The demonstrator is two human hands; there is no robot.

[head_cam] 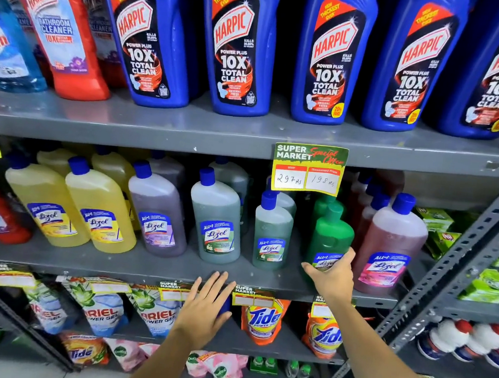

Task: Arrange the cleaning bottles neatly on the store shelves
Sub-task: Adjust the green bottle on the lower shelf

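Note:
The middle shelf (145,265) holds a row of Lizol bottles with blue caps: yellow ones (99,206), a purple one (157,211), grey-green ones (215,216) and a pink one (388,243). My right hand (332,276) grips the lower part of a solid green Lizol bottle (330,235), which stands upright between a small grey-green bottle (271,230) and the pink one. My left hand (206,304) is held flat with fingers stretched, in front of that shelf's front edge. A dark blue patch shows by its thumb; I cannot tell what it is.
Large blue Harpic bottles (239,46) line the top shelf (217,128), with a red Harpic bottle (60,27) and a Colin bottle (7,47) at left. A price tag (308,170) hangs from that shelf. Ariel (104,312) and Tide pouches (262,319) fill the shelf below. A slotted steel upright (458,267) stands at right.

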